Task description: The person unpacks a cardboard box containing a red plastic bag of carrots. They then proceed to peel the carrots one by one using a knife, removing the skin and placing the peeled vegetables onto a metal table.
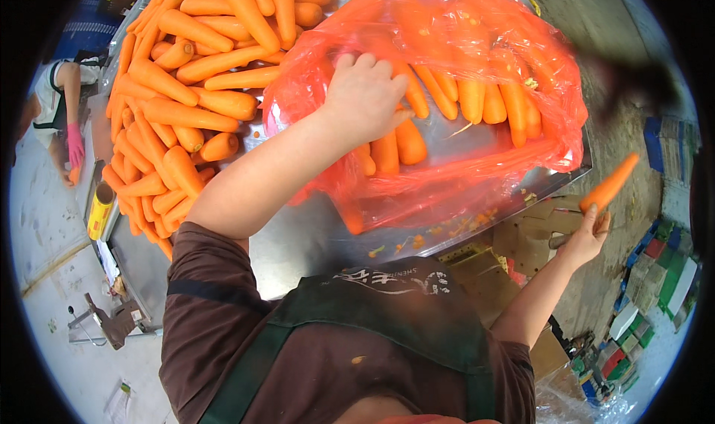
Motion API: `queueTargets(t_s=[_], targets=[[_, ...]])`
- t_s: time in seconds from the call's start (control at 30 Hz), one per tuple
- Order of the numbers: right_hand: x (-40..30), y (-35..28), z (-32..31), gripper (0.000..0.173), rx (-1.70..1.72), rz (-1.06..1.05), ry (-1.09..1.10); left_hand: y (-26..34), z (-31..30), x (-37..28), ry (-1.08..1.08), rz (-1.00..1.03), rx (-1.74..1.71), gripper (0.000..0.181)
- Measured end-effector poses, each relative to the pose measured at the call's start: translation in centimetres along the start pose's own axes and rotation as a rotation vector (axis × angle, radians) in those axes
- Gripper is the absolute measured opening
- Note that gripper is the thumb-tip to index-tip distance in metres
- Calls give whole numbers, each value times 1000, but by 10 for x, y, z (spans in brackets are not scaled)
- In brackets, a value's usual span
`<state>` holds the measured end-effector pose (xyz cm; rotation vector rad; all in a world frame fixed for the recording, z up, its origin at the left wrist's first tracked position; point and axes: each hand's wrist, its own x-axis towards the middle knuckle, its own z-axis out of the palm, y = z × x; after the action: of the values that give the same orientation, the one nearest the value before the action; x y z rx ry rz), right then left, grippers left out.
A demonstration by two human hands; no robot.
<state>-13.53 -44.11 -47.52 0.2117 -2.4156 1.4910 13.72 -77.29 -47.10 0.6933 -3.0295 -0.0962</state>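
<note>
My right hand holds a single carrot by its thick end, out past the right edge of the metal table. On the table lies a translucent red plastic bag, its mouth spread towards me. Several carrots rest inside it, side by side. My left hand is at the bag's left side, knuckles up, over the carrots there. Its fingertips are hidden, so whether it grips a carrot or the film is unclear. A large heap of loose carrots lies left of the bag.
Carrot scraps lie along the table's near edge. Flattened cardboard is below on the right, with stacked crates farther out. At left are a yellow roll and another person's pink-gloved hand.
</note>
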Motion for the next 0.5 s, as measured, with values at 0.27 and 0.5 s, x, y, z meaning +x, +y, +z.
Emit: queueTargets(t_s=[0.27,0.5], targets=[[-105,-103,110,40,-74,-353,-705,0,21,64,119,214,92,34],[-115,-94,162,37,-254,-530,-670,-25,6,54,218,261,-240,41]])
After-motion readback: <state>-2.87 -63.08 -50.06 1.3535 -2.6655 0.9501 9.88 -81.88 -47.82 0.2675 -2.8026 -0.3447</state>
